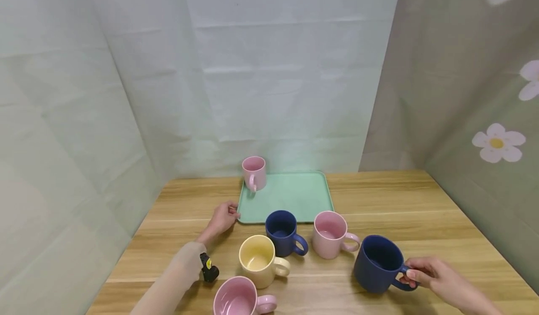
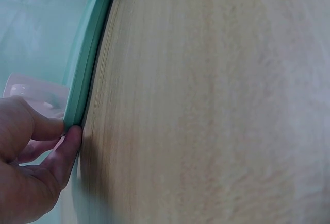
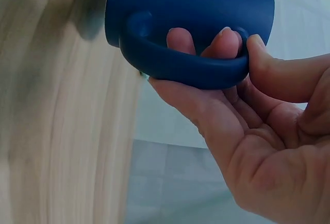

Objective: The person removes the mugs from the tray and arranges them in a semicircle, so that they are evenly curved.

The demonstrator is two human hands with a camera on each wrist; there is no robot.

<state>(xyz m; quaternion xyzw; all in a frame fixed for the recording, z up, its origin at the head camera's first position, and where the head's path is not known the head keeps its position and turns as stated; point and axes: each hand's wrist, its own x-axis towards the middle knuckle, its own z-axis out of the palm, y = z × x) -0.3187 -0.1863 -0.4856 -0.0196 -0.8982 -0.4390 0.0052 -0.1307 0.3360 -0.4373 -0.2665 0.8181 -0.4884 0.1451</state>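
At the near left corner of the mint-green tray (image 1: 294, 198), my left hand (image 1: 223, 217) pinches the rim between thumb and fingers. The left wrist view shows the thumb and fingertips on that tray edge (image 2: 85, 54). My right hand (image 1: 433, 280) grips a dark blue mug (image 1: 376, 268) by its handle, two fingers through the loop and the thumb on top in the right wrist view. That mug (image 3: 191, 7) is upright. A pink mug (image 1: 254, 177) stands on the tray's far left corner.
In front of the tray stand another blue mug (image 1: 280, 240), a pink mug (image 1: 326, 245), a yellow mug (image 1: 257, 270) and a nearer pink mug (image 1: 233, 301), handles to the right. Fabric walls (image 1: 273, 95) enclose the wooden table (image 1: 455, 240) at the back and sides.
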